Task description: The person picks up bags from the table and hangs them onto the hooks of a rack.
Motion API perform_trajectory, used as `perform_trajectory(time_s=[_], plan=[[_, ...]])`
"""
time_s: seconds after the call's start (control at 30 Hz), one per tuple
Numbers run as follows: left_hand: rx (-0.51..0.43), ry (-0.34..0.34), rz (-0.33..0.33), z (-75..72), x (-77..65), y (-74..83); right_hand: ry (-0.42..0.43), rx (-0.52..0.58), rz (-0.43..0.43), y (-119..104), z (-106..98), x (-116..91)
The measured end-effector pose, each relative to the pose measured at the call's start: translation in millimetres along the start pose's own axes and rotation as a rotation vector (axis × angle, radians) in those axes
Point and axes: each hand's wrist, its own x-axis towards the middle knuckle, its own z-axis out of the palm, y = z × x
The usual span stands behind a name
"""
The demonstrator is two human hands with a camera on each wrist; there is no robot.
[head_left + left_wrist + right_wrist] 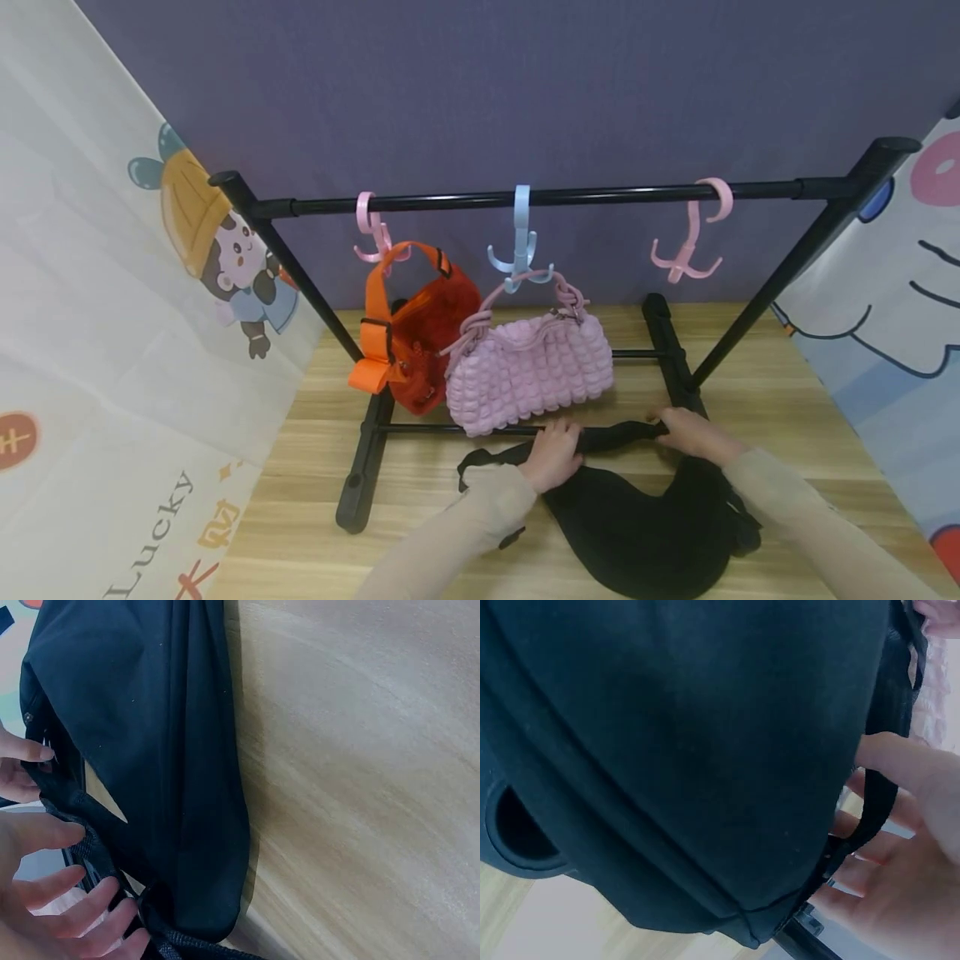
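"Pale sleeves [459, 542] came in nearest to us, with a black bag [645, 533] between them. Did we agree where it was?"

"We did: on the table [277, 517], at the near side of the black rack [365, 471]. Its strap [621, 436] stretched along the far side of the bag, close to the lower bar [420, 428]."

"How was that strap held?"

"We saw the person's left grip [553, 457] narrow about it, thumb on one side and fingers on the other (the left wrist view served us best there). Further right, the right grip [693, 435] was narrow too, pinching the strap."

"And above?"

"From the left pink hook [380, 237] on the top bar [450, 201] hung an orange bag [431, 333]. Just beside it, a puckered lilac bag [528, 371] hung by its handle from the blue hook [522, 237]. We found the right pink hook [686, 247] well apart from both, toward the right end of the bar."

"Behind everything?"

"We had a dark purplish backdrop [480, 100]."
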Motion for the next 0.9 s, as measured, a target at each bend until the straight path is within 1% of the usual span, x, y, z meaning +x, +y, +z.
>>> perform_trajectory(time_s=[0.13,0.33,0.43,0.53,0.63,0.7,0.77,0.9], plan=[[-0.014,-0.040,-0.020,0.4,-0.6,1.7,0.022,-0.030,-0.014,-0.1,0.7,1.8],[0.001,-0.043,-0.030,1.3,1.2,3.3,0.050,-0.030,-0.005,-3.6,-1.9,1.6],[0.016,-0.049,-0.034,1.9,2.2,3.6,0.061,-0.003,-0.016,-4.6,-3.5,0.5],[0.031,-0.055,-0.031,2.2,2.8,3.5,0.072,0.031,-0.046,-4.9,-4.8,-0.4],[0.025,-0.066,-0.029,2.4,3.4,3.2,0.078,0.055,-0.071,-6.0,-7.5,-1.7],[0.014,-0.073,-0.026,2.0,3.4,3.0,0.074,0.060,-0.099,-7.4,-10.7,-2.8],[0.010,-0.073,-0.020,1.8,3.5,2.6,0.064,0.076,-0.106,-9.9,-14.1,-4.0],[-0.002,-0.067,-0.008,-0.1,3.5,2.1,0.024,0.144,-0.114,-15.6,-20.9,-6.4]])
